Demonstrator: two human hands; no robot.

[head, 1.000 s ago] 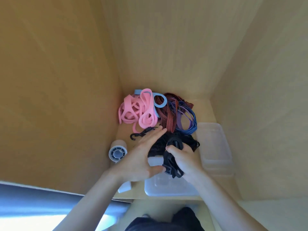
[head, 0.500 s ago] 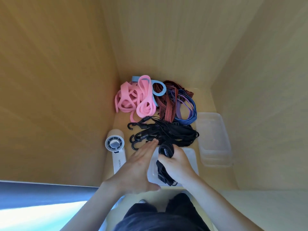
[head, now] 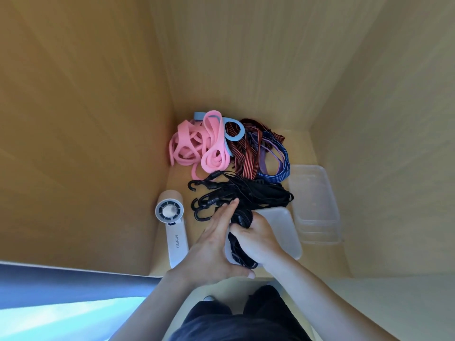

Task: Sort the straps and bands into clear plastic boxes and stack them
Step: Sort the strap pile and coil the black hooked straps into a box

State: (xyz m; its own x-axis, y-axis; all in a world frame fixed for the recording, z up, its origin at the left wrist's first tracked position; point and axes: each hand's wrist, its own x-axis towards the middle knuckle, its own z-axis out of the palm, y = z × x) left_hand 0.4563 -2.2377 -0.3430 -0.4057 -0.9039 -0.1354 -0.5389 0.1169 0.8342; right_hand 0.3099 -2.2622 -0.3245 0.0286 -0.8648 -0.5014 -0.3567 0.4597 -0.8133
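My right hand [head: 256,238] grips a bundled black strap [head: 242,219] over a clear plastic box [head: 283,225] at the front of the wooden surface. Beside it, my left hand [head: 211,249] lies with straight fingers against the strap and the box's left side. Just behind the hands lies a tangle of black hooked cords [head: 236,193]. Further back are pink bands [head: 197,146], a light blue band [head: 234,132], red-and-black striped straps [head: 246,158] and blue and purple straps [head: 278,166].
A stack of clear plastic boxes [head: 315,205] stands to the right. A white handheld fan [head: 172,225] lies to the left. Wooden walls close in on the left, back and right. The surface's front edge runs under my wrists.
The view has tilted, so the pile sits higher in the frame. Both hands have drawn back toward me with the black strap, uncovering the hooked cords.
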